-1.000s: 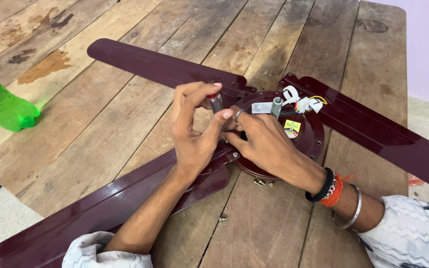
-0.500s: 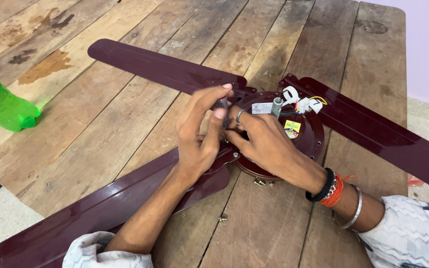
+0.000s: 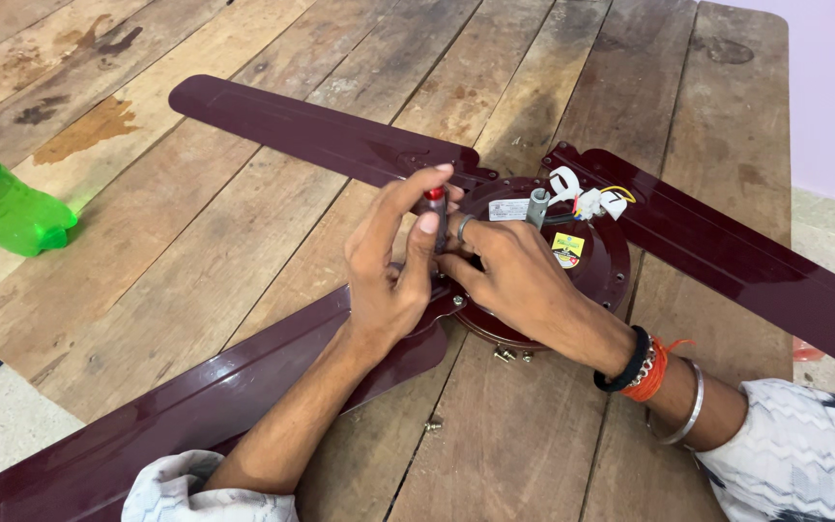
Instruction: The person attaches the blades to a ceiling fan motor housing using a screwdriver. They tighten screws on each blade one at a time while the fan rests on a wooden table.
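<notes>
At the maroon three-bladed ceiling fan's motor hub (image 3: 582, 266), centre table, our left hand (image 3: 388, 280) pinches a red-tipped screwdriver (image 3: 434, 208); our right hand (image 3: 509, 275) curls around its base. We judge the tip could slip, dropping a screw toward six o'clock.

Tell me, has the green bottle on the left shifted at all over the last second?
No. The green bottle lies at the same spot on the wooden table, just below the same dark stain on the planks; only the hands move.

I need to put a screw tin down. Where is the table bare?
Bare planks lie between the green bottle and the upper fan blade, and beyond it. The fan hub is crowded: both hands, wires, loose screw.
</notes>
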